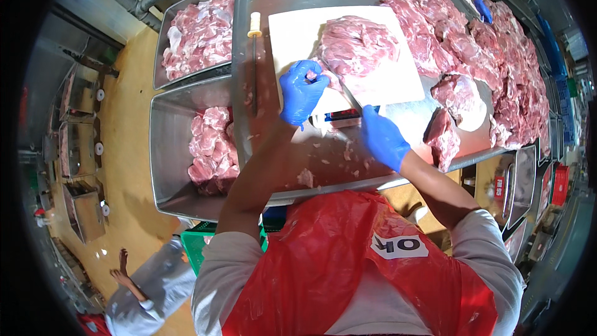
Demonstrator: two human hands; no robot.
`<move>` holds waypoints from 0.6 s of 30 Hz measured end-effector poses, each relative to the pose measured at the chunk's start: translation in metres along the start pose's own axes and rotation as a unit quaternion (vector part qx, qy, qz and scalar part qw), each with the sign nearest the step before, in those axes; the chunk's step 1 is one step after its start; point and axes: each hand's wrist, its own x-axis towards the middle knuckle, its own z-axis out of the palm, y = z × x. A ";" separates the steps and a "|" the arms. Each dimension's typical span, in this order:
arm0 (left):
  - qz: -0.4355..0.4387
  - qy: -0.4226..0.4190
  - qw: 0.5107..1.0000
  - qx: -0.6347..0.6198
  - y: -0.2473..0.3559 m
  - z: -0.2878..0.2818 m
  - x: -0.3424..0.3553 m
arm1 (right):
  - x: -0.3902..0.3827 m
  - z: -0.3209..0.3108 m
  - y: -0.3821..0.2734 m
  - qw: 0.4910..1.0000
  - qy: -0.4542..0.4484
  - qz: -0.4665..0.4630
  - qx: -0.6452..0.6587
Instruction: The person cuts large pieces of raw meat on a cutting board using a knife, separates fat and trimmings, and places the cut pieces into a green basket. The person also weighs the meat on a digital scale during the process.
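A large piece of raw meat [359,45] lies on the white cutting board [398,84]. My left hand [303,90], in a blue glove, is closed on a loose flap of meat at the near left edge of that piece. In my blue-gloved right hand [382,137] is a knife [349,96], its blade pointing up and left to the near edge of the meat, close to my left fingers. The blade's tip is hard to make out against the meat.
A sharpening steel [254,56] lies left of the board. Two metal bins hold cut meat, one at far left [198,34], one nearer [168,149]. Piled meat [510,81] covers the table's right side, where a co-worker's gloved hand [483,11] reaches in. Another person [149,280] stands at lower left.
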 end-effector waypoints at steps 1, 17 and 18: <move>-0.020 -0.003 1.000 -0.008 -0.001 -0.001 -0.002 | -0.006 0.000 -0.001 1.000 -0.018 0.025 0.002; -0.037 -0.046 0.998 0.006 -0.045 -0.098 0.040 | -0.054 -0.030 -0.016 0.991 -0.035 0.043 -0.123; -0.020 -0.042 0.999 -0.021 -0.037 -0.095 0.038 | -0.051 -0.037 -0.018 0.994 -0.008 0.031 -0.106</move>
